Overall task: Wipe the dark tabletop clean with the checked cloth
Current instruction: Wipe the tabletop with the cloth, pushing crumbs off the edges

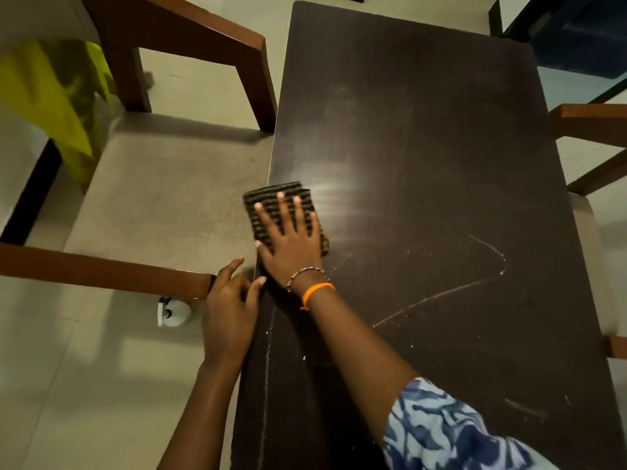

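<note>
The right hand lies flat, fingers spread, its grip released, pressing the folded dark-and-tan checked cloth at the left edge of the dark rectangular wooden desk. The left hand curls open at that edge. White dusty streaks cross the desk; brown wooden chairs stand on pale floor tiles.

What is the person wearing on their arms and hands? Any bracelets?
Yes! The right hand has bare fingers, and its wrist wears two bands: a thin beaded bracelet and a bright orange thread band. Higher up that arm is a loose blue-and-white patterned sleeve. The left hand and its forearm are bare, with no jewellery or sleeve showing.
</note>
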`<state>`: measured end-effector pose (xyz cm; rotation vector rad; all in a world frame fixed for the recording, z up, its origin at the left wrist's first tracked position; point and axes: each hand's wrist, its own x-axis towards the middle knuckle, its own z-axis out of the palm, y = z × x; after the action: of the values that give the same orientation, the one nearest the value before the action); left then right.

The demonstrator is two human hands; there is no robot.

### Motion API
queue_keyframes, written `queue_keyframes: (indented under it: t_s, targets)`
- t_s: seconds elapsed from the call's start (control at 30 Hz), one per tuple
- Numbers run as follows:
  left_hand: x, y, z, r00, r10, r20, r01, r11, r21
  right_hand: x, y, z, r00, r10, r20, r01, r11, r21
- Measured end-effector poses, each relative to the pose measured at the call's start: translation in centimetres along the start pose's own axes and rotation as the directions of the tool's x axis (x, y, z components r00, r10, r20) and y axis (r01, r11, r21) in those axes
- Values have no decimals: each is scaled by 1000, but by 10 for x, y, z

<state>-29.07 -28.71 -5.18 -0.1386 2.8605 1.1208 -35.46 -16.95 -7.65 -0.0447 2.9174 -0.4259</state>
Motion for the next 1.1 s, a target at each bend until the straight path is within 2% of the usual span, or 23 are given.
queue_keyframes:
  t_s: [0.07, 0.13, 0.23, 0.33, 0.43, 0.57, 0.7, 0.77, 0.87, 1.0, 1.1]
  targets:
    - [-7, -7, -8, 1000, 0, -19, 1, 1000, 15, -12, -17, 10, 990, -129, 57, 131, 991, -31]
    - [-14, -12, -13, 1000, -1, 19, 0, 1000, 1, -28, -12, 13, 977, -201, 75, 206, 976, -65]
    - [-21, -16, -13, 989, -8, 148, 15, 999, -51, -45, 17, 7, 982, -185, 33, 187, 980, -66]
    - [-23, -14, -8, 972, -3, 235, 19, 998, -64, -59, 62, -7, 1000, -12, -7, 12, 996, -84]
    - [-25, -14, -6, 968, -8, 249, 37, 993, -109, -78, 122, -26, 978, 199, -53, -204, 971, -122]
    - [-24, -20, -8, 966, -47, 256, 106, 969, -221, -109, 180, -41, 896, 430, -111, -438, 898, -53]
    - [-18, -22, -6, 959, -69, 275, 150, 946, -288, -111, 159, -29, 805, 578, -132, -583, 812, 0]
    - [-17, -21, -3, 957, -94, 275, 179, 936, -304, -106, 126, -17, 830, 539, -144, -549, 835, -40]
    - [-17, -21, -2, 953, -118, 281, 213, 916, -341, -94, 69, 0, 915, 387, -114, -394, 917, -54]
    - [-23, -26, -4, 938, -148, 313, 284, 845, -454, -80, -4, 20, 985, 166, -43, -166, 986, -6]
    - [-36, -28, -2, 921, -298, 249, 385, 787, -483, -88, -34, 31, 999, -22, 29, 21, 1000, 17]
